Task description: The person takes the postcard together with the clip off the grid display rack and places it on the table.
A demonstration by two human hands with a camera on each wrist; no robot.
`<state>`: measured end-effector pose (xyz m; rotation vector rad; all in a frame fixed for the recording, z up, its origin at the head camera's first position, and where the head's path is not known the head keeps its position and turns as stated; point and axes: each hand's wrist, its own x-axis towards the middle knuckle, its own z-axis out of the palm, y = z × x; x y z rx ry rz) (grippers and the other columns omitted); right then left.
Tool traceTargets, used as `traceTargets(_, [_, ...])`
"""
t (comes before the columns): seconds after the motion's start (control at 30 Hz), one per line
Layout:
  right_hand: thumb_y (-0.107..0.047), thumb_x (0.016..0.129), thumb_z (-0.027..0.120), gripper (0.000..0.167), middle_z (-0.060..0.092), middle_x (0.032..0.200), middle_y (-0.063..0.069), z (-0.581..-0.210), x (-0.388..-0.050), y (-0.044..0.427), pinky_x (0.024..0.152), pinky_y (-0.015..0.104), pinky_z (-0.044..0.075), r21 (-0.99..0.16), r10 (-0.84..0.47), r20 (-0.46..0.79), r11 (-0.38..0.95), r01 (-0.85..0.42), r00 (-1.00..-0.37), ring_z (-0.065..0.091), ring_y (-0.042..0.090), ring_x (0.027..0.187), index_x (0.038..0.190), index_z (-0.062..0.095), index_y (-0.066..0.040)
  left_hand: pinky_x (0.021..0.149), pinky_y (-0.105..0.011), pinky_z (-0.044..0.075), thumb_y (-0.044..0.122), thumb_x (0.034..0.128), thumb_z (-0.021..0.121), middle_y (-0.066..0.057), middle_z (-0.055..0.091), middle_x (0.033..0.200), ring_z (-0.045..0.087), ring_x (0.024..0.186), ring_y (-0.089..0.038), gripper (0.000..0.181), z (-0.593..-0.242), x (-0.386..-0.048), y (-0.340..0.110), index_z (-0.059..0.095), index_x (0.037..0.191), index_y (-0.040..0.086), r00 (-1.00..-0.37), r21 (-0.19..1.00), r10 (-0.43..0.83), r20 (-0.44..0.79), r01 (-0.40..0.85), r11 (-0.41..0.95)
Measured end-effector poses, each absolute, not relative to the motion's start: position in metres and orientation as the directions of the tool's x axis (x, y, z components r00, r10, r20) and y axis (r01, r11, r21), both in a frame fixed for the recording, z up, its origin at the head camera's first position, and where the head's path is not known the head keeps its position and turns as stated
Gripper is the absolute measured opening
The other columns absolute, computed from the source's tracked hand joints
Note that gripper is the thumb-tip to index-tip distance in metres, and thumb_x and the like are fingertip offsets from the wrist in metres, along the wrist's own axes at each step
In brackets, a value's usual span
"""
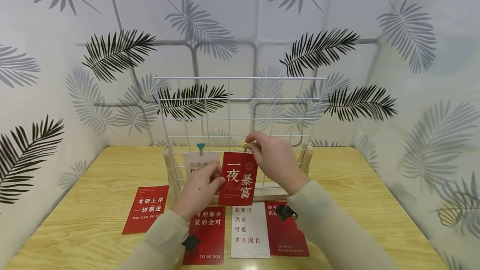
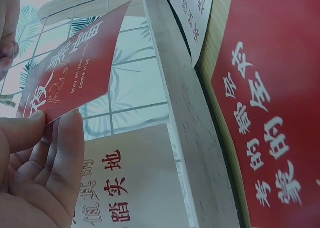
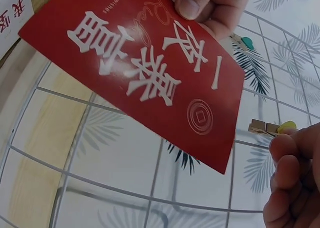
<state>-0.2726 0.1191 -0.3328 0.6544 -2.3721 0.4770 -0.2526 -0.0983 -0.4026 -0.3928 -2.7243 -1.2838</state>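
My left hand [image 1: 198,190] pinches the left edge of a red card [image 1: 237,178] with white Chinese characters, holding it upright in front of a white wire grid rack [image 1: 240,78]. At the card's top right, my right hand [image 1: 276,159] pinches a small wooden clothespin [image 3: 265,127] with a yellow top. The card and the clothespin are apart in the right wrist view. Behind my left hand, a pale card [image 1: 191,161] hangs on the grid from another clothespin [image 1: 201,148] with a teal heart top; the hand hides part of that card.
On the wooden table [image 1: 90,195] lie a red card [image 1: 146,207] at left, a second red card [image 1: 206,241], a white card [image 1: 250,232] and a red card [image 1: 288,232] before the rack. Wooden feet [image 1: 306,159] support the grid. Leaf-patterned fabric [image 1: 240,24] surrounds the table.
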Motion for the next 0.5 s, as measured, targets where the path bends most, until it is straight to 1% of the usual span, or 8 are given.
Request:
traceTargets(0.1, [-0.019,0.098,0.069,0.011,0.071,0.076,-0.002,-0.330,-0.269,0.123,0.045,0.025,0.038,-0.196,-0.323,0.629,0.815,-0.546,-0.708,0.046,0.007,0.049,0.109,0.070,-0.015,0.070,-0.032,0.054,0.019,0.0989,0.068,0.006,0.062,0.087,0.061,0.076,-0.014,0.008,-0.402,-0.251,-0.101,0.062,0.103,0.021,-0.959,0.740,0.194,0.208,0.284,0.609])
traceTargets(0.2, [-0.021,0.098,0.069,0.013,0.071,0.079,-0.002,-0.329,-0.265,0.126,0.046,0.026,0.039,-0.226,-0.314,0.606,0.813,-0.536,-0.731,0.047,0.007,0.050,0.110,0.070,-0.016,0.070,-0.032,0.054,0.019,0.0987,0.068,0.006,0.062,0.086,0.061,0.076,-0.014,0.008,-0.403,-0.248,-0.104,0.062,0.103,0.021,-0.957,0.741,0.202,0.210,0.291,0.606])
traceTargets(0.37, [-0.023,0.098,0.069,0.015,0.071,0.081,-0.004,-0.331,-0.261,0.133,0.048,0.028,0.041,-0.281,-0.296,0.576,0.804,-0.524,-0.762,0.050,0.008,0.053,0.113,0.071,-0.017,0.070,-0.033,0.055,0.018,0.0981,0.069,0.005,0.063,0.089,0.061,0.081,-0.017,0.009,-0.401,-0.242,-0.111,0.064,0.105,0.021,-0.956,0.767,0.213,0.202,0.289,0.573])
traceTargets(0.5, [-0.023,0.099,0.069,0.015,0.063,0.069,-0.008,-0.333,-0.256,0.140,0.044,0.028,0.037,-0.314,-0.277,0.569,0.796,-0.517,-0.774,0.045,0.009,0.049,0.113,0.071,-0.018,0.070,-0.033,0.056,0.016,0.0984,0.068,0.005,0.063,0.090,0.061,0.080,-0.017,0.009,-0.400,-0.237,-0.119,0.065,0.105,0.020,-0.955,0.771,0.216,0.201,0.290,0.566])
